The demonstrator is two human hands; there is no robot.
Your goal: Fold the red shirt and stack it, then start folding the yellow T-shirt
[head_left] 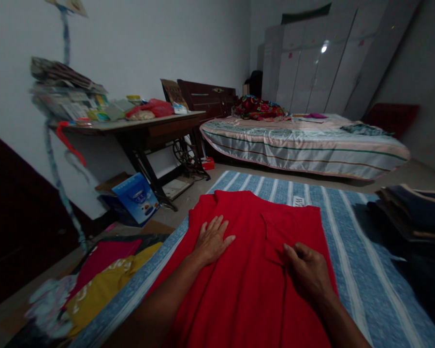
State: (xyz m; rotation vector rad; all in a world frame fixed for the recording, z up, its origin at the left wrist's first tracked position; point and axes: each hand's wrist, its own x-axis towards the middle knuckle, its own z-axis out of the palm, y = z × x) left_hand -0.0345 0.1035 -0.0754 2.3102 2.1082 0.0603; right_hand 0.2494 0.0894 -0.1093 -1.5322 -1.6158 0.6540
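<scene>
A red garment lies spread on a blue striped cloth in front of me. My left hand rests flat on the garment's left part, fingers stretched out and slightly apart. My right hand lies on the garment to the right of its middle, fingers curled downward and pressed together on the red fabric near a fold. Whether it pinches the fabric is not clear.
A pile of dark folded clothes sits at the right. Red and yellow clothes lie at the left on the floor. Behind stand a sewing-machine table with clutter, a blue box, a bed and wardrobes.
</scene>
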